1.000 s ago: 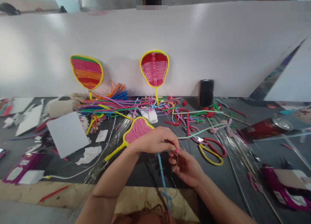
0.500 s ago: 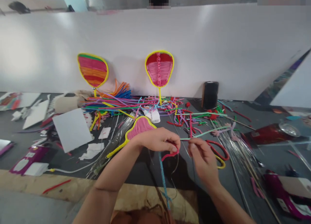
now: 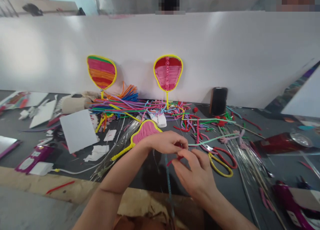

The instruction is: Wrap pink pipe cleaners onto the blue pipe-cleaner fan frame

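Note:
My left hand (image 3: pixel 168 142) is closed in a pinch above the dark table, its fingertips against those of my right hand. A short pink pipe cleaner (image 3: pixel 170 162) pokes out between them, mostly hidden by the fingers. My right hand (image 3: pixel 196 170) is closed at the same spot, thumb and forefinger on the pink piece. Beside my left wrist lies a small fan shape (image 3: pixel 145 131) with pink strands in a yellow pipe-cleaner frame. Below the hands hangs a light blue cord (image 3: pixel 168 181). Scissors (image 3: pixel 222 161) with red and yellow handles lie right of my right hand.
Two finished-looking fans, one striped (image 3: pixel 102 73) and one pink (image 3: pixel 168 73), stand against the white panel (image 3: pixel 135 33). Loose pipe cleaners (image 3: pixel 130 107) spread below them. A black phone-like object (image 3: pixel 218 101), a red can (image 3: pixel 285 143), a white card (image 3: pixel 79 131) and metal wires (image 3: pixel 246 170) surround the work.
My right hand has moved left to meet my left hand at the pink pipe cleaner, uncovering the scissors. The whole view has shifted slightly.

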A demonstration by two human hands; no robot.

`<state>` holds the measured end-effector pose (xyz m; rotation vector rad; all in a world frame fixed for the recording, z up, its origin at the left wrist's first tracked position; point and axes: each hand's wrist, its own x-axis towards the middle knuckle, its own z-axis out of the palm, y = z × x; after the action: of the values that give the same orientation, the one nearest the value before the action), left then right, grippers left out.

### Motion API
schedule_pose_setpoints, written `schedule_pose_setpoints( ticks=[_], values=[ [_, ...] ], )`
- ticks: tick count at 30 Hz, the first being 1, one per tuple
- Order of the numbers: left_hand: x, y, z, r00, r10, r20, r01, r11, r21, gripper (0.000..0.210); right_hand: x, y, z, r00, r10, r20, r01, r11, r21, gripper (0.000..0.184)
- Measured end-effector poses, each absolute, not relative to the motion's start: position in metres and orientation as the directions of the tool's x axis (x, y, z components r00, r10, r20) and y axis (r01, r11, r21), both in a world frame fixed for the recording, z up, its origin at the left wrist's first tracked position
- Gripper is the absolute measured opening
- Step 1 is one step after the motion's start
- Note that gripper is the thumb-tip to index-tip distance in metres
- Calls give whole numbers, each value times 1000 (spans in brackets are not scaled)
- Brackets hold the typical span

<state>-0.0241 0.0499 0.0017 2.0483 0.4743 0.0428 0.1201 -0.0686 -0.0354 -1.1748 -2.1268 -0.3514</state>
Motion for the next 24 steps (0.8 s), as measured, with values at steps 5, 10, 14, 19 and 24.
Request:
schedule_pose_setpoints(
  ticks=[5, 10, 14, 19, 24],
  values=[
    [-24, 50, -1, 917, 365, -163, 323, -436, 840, 11, 126, -69, -36, -388, 640, 663, 820, 568, -68, 21],
    [-21, 51, -1, 913, 366, -179, 347, -467, 814, 13, 115, -67, -42, -316, 712, 627, 877, 471, -93, 15],
    [-22, 51, -1, 915, 367, -167, 332, -450, 829, 17, 115, -67, -40, -282, 676, 681, 843, 514, -161, 13],
    [-26, 50, -5, 908, 375, -187, 312, -306, 899, 8, 138, -71, -36, -105, 779, 618, 586, 551, -595, 13],
    [-30, 51, -9, 915, 389, -104, 263, -382, 886, 6, 151, -69, -53, 225, 973, 45, -19, 51, -999, 9]
  ],
)
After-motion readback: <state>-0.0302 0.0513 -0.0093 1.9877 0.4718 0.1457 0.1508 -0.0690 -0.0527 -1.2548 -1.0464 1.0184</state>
